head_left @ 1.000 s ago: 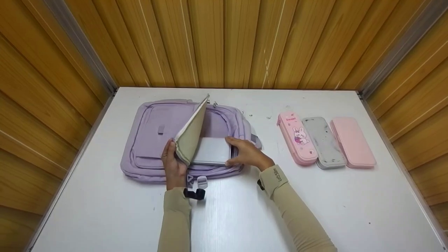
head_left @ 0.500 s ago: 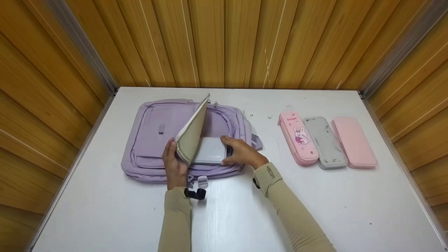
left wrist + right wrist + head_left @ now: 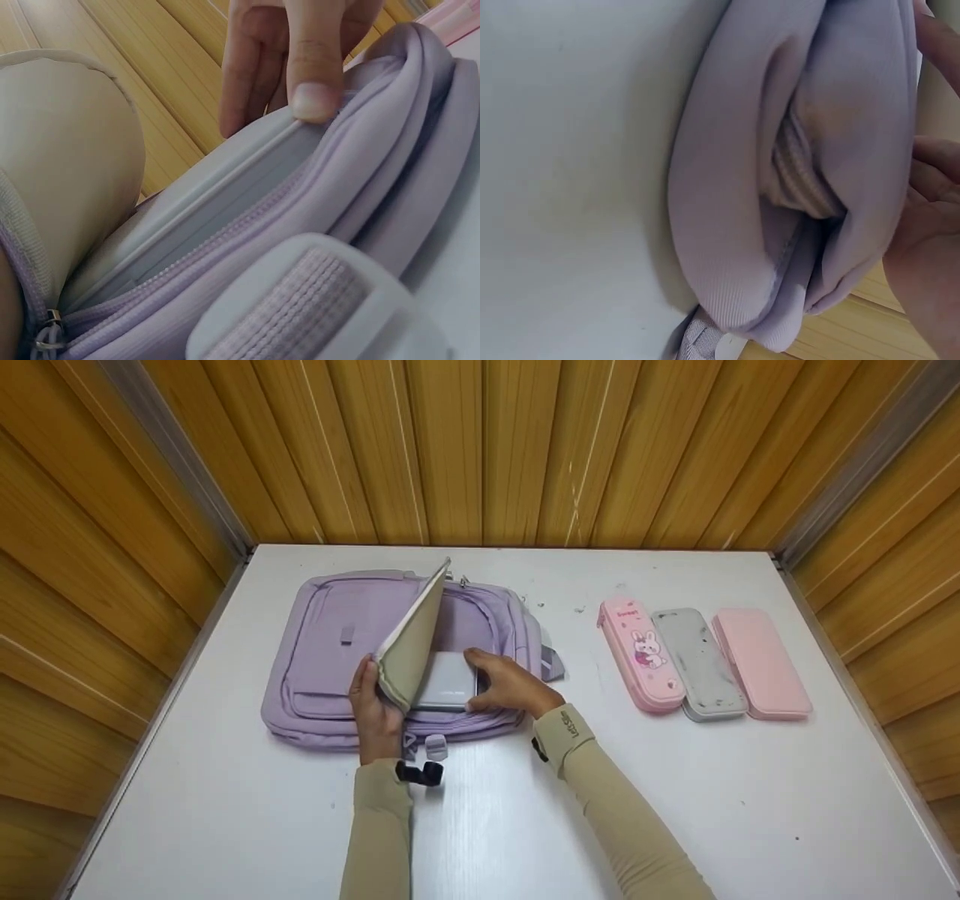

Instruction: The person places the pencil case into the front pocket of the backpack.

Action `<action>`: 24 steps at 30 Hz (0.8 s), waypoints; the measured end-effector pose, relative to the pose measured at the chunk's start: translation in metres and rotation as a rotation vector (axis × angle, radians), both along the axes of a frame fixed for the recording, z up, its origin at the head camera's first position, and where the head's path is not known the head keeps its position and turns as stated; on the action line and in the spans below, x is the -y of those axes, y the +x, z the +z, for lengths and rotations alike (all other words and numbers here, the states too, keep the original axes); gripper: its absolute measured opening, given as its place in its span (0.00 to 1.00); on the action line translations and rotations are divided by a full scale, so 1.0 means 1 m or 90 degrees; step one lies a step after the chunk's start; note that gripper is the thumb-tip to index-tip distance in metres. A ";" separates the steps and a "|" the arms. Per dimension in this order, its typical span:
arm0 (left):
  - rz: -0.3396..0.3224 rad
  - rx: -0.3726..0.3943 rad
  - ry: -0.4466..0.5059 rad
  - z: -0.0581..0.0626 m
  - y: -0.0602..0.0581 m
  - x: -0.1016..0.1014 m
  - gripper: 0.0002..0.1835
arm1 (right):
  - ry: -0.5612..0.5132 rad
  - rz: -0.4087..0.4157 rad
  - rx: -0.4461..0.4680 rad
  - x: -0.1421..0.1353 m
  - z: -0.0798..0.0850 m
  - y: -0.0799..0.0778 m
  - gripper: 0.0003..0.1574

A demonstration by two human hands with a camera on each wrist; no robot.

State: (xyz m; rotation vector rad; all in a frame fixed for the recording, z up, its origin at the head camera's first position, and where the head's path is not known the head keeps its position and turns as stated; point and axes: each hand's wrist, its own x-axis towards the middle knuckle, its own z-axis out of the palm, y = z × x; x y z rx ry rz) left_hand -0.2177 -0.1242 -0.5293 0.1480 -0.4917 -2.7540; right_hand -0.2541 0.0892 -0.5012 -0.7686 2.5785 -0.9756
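Observation:
A lilac backpack [image 3: 319,630] lies flat on the white table, its front compartment unzipped. The left hand [image 3: 375,716] holds the raised flap [image 3: 412,649] by its lower edge, with the cream lining facing right. A flat, pale grey case [image 3: 448,682] lies partly inside the opening, its left end hidden behind the flap. The right hand [image 3: 514,681] grips the right end of this case between thumb and fingers. In the left wrist view, the right thumb presses on the edge of the case [image 3: 217,172], just above the zipper. The right wrist view shows mostly backpack fabric [image 3: 727,165].
Right of the backpack lie a pink pencil case [image 3: 641,656] with a rabbit print, a grey case [image 3: 699,664] with dark smudges and a plain pink case [image 3: 762,664], side by side. A strap buckle [image 3: 436,747] rests at the backpack's near edge. Wood-patterned panels [image 3: 480,450] surround the table.
The right hand has moved left with the pale grey case, which now reaches farther under the flap. The left hand still holds the flap raised in about the same place.

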 end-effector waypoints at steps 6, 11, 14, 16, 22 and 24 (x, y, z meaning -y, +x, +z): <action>-0.003 0.009 0.000 -0.001 -0.001 0.001 0.15 | -0.026 -0.011 0.016 0.006 -0.003 -0.003 0.59; 0.003 0.022 0.003 0.000 -0.001 0.000 0.16 | -0.056 -0.008 0.012 0.011 -0.005 -0.004 0.58; 0.007 0.029 0.009 0.000 -0.001 0.000 0.17 | -0.077 -0.002 0.001 0.014 -0.007 -0.005 0.58; 0.009 0.032 0.014 0.000 -0.002 0.000 0.16 | -0.082 -0.004 0.002 0.016 -0.007 -0.005 0.58; 0.013 0.038 0.005 0.001 -0.001 -0.001 0.16 | -0.098 -0.021 0.028 0.023 -0.010 -0.005 0.59; 0.017 0.039 -0.001 0.001 -0.001 -0.001 0.16 | -0.109 -0.020 0.027 0.026 -0.012 -0.006 0.59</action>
